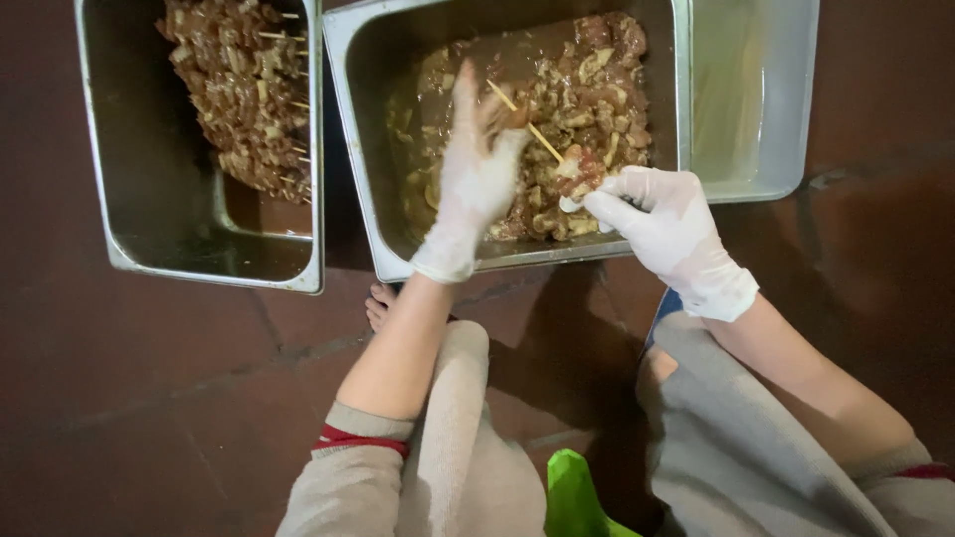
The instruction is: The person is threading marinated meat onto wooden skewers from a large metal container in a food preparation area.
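Threading meat on a thin wooden skewer (525, 119), over the middle tray (517, 254) on the floor (149, 378). Left hand (476, 169) clamped on the skewer; right hand (662, 224) pinching a meat piece (580, 171) at its point. Probably next: pushing this piece along the stick, straight and steady. Finished skewers (249, 89) in the left tray (199, 264). Fingertips partly hidden; tray tops cut off.
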